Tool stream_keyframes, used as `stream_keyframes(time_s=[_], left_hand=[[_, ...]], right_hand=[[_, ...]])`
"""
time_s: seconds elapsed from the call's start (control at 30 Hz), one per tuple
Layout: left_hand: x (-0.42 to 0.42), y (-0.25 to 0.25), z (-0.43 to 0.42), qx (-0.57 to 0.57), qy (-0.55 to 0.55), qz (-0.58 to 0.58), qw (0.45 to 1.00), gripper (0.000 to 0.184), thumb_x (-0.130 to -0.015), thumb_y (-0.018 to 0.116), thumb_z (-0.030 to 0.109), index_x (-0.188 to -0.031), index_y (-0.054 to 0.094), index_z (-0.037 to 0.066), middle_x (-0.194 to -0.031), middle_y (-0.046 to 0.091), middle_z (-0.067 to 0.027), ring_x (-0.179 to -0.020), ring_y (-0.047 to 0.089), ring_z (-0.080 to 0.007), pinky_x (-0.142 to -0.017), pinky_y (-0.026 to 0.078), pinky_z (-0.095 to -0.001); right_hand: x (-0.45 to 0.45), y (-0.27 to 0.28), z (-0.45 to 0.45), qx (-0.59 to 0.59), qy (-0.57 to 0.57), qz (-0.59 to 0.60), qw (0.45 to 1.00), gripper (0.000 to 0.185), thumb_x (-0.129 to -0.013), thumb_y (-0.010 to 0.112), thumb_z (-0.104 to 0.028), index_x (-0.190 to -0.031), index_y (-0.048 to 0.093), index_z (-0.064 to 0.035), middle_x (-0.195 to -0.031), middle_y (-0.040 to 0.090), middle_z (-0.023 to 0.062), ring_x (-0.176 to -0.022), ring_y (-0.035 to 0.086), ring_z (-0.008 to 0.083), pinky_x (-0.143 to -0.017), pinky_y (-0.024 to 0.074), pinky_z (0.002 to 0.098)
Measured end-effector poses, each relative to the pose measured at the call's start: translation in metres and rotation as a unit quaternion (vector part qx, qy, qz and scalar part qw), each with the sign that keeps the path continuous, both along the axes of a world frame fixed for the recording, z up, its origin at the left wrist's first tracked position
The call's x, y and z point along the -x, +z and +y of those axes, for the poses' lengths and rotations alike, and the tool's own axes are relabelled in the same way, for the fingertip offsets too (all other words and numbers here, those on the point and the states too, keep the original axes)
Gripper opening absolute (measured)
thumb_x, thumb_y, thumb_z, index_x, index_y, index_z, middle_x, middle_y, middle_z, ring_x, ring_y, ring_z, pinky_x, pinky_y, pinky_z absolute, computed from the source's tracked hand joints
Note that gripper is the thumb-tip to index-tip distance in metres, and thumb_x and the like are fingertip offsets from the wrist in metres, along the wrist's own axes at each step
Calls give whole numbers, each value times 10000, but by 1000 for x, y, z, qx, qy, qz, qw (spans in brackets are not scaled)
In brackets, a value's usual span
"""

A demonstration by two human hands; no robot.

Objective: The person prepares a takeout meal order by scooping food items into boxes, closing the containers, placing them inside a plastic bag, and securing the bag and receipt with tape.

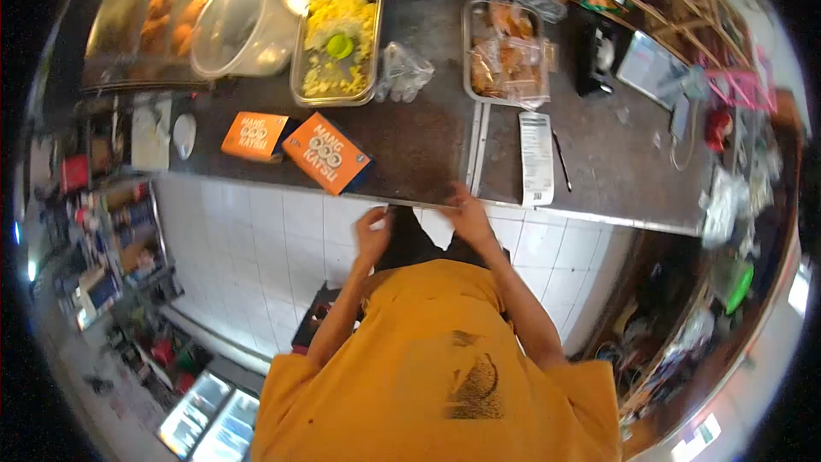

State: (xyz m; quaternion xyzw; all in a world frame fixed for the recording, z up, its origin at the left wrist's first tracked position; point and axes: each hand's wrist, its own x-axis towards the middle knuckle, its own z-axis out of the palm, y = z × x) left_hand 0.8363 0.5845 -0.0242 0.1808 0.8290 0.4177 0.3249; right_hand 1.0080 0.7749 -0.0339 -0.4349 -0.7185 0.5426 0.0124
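By the counter [419, 147], left hand [373, 234] curled, right hand [470, 216] bent

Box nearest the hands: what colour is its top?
The box is orange on top, with pale lettering; head view.

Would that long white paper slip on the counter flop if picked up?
Probably floppy: the printed slip looks like thin, narrow paper. It should be light, as it appears to be one flat strip. A push might slide it over the edge of the counter, since one end lies close to it.
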Motion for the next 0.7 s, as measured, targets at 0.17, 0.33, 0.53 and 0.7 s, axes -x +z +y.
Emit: stream_keyframes(time_s=[0.17,0.33,0.53,0.7], left_hand=[[151,-24,-88,15,118,106,987,330,-935,617,82,-1255,596,5,-1143,667,-102,-994,648,-189,-849,524,-323],[198,0,-16,-164,203,-124,957,540,-980,593,290,-1445,435,65,-1335,552,-95,-1193,559,-217,-958,463,-413],[199,7,-5,-74,119,-134,981,541,-1015,542,292,-1483,385,71,-1391,522,-97,-1271,519,-234,-952,468,-434],[178,-2,9,-76,-111,-14,991,336,-969,643,141,-1265,598,-10,-1000,664,-51,-877,572,-78,-767,447,-209]], right_hand=[[155,48,-69,-55,10,104,993,1250,-590,906,-332,-1536,145,-33,-1484,318,294,-1391,282,490,-1155,282,516],[203,35,-87,13,-148,79,986,1121,-625,835,-120,-1516,157,-46,-1416,349,322,-1316,363,523,-1093,383,514],[173,-17,-85,-87,-198,90,972,724,-642,798,-103,-1286,498,31,-1120,611,287,-1078,599,457,-913,500,486],[109,5,-56,-121,-269,69,953,605,-646,794,-123,-1209,598,-17,-1059,639,266,-1007,611,468,-881,502,486]])
